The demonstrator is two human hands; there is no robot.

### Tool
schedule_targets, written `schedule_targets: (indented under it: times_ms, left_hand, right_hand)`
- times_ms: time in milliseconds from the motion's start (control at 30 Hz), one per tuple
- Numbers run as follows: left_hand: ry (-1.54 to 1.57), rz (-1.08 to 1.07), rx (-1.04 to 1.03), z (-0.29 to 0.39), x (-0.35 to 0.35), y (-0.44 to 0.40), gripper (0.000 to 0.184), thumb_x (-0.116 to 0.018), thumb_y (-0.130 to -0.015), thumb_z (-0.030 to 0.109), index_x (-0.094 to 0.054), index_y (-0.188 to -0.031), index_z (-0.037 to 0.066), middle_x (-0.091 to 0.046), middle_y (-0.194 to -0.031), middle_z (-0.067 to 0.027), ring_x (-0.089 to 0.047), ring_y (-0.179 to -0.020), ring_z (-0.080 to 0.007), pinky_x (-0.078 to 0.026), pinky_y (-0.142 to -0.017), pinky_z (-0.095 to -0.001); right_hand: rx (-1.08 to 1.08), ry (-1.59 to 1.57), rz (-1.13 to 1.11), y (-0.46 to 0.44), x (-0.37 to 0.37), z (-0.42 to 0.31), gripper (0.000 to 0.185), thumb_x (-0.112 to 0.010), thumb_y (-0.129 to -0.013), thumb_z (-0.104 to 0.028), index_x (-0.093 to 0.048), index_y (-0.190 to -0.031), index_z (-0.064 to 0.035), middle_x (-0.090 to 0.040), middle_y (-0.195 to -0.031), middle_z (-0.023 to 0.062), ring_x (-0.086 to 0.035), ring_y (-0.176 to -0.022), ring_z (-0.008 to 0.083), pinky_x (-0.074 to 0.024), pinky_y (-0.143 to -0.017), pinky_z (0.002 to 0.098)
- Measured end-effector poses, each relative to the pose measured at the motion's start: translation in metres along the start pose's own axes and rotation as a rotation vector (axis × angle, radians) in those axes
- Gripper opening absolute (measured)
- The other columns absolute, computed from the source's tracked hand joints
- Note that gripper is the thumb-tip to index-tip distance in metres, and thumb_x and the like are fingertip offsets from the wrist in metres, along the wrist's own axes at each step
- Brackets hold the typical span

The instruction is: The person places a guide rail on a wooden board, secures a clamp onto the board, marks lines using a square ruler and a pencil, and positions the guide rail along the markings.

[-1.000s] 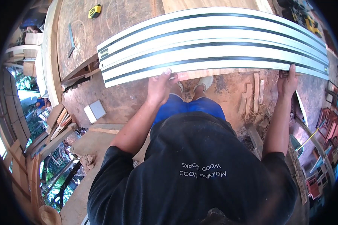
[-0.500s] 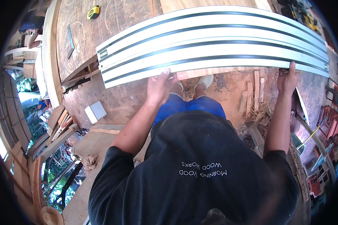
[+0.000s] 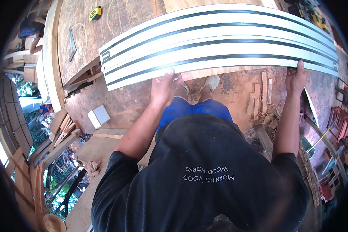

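A long silver guide rail with dark strips [image 3: 220, 34] spans the upper middle of the head view and looks curved through the lens. My left hand [image 3: 163, 89] grips its near edge left of the middle, thumb on top and fingers curled below. Farther right, my right hand [image 3: 296, 81] holds the same edge, its thumb laid over the top and the other fingers mostly hidden beneath. Between the hands, a pale wooden edge [image 3: 220, 72] shows just under the rail. How far the rail rests on that wood I cannot tell.
A wooden workbench [image 3: 87, 34] carries a yellow tape measure [image 3: 95, 13] and a thin dark metal piece [image 3: 72, 44]. On the floor are a white-grey box [image 3: 99, 116] and wood offcuts [image 3: 257, 100]. Another person [image 3: 31, 30] is at the far left.
The rail's right part and my right hand have shifted very slightly away from me. Both hands keep their hold. At the far left, more of the other person shows.
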State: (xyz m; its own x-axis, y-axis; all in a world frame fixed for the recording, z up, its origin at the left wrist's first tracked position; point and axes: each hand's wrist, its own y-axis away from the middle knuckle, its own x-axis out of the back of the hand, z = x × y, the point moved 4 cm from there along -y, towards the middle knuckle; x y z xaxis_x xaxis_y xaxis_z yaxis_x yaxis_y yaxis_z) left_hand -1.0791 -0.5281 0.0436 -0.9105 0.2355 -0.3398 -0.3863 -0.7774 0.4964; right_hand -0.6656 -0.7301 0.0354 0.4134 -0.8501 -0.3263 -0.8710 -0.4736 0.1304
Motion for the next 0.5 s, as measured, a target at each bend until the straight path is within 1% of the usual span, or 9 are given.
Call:
schedule_targets:
  times_ms: [233,333,400,500]
  left_hand:
    - [0.017,-0.015,0.004,0.002,-0.002,0.001,0.024,-0.057,-0.094,0.023,-0.058,-0.109,0.004,-0.063,-0.094,-0.0067,-0.061,-0.085,-0.0140,-0.056,-0.076,-0.0278]
    - [-0.037,0.019,0.034,0.003,-0.001,0.002,0.025,-0.057,-0.093,0.023,-0.058,-0.109,0.005,-0.063,-0.093,-0.0062,-0.061,-0.085,-0.0133,-0.055,-0.075,-0.0268]
    - [-0.032,0.020,0.036,-0.002,0.008,-0.001,0.025,-0.061,-0.090,0.021,-0.058,-0.110,0.006,-0.060,-0.102,-0.0052,-0.058,-0.091,-0.0166,-0.052,-0.080,-0.0362]
    - [-0.019,0.016,0.041,-0.003,0.010,-0.002,0.027,-0.063,-0.089,0.022,-0.059,-0.109,0.006,-0.060,-0.102,-0.0057,-0.058,-0.091,-0.0167,-0.053,-0.080,-0.0363]
  right_hand:
    - [0.008,0.007,-0.013,0.000,-0.002,0.000,0.024,-0.060,-0.092,-0.024,-0.054,-0.107,-0.0067,-0.059,-0.086,0.0021,-0.052,-0.064,0.0107,-0.0392,-0.053,0.0232]
    - [0.002,0.019,0.039,-0.001,0.000,0.001,0.021,-0.060,-0.092,-0.022,-0.054,-0.105,-0.0064,-0.059,-0.082,0.0030,-0.052,-0.061,0.0110,-0.0389,-0.052,0.0233]
    - [-0.001,0.006,0.046,-0.001,0.000,0.000,0.019,-0.059,-0.092,-0.021,-0.053,-0.103,-0.0060,-0.059,-0.080,0.0030,-0.052,-0.060,0.0111,-0.0389,-0.051,0.0235]
    - [-0.008,0.009,0.028,-0.001,0.002,0.001,0.016,-0.058,-0.093,-0.019,-0.053,-0.102,-0.0069,-0.058,-0.080,0.0023,-0.052,-0.060,0.0114,-0.0386,-0.050,0.0234]
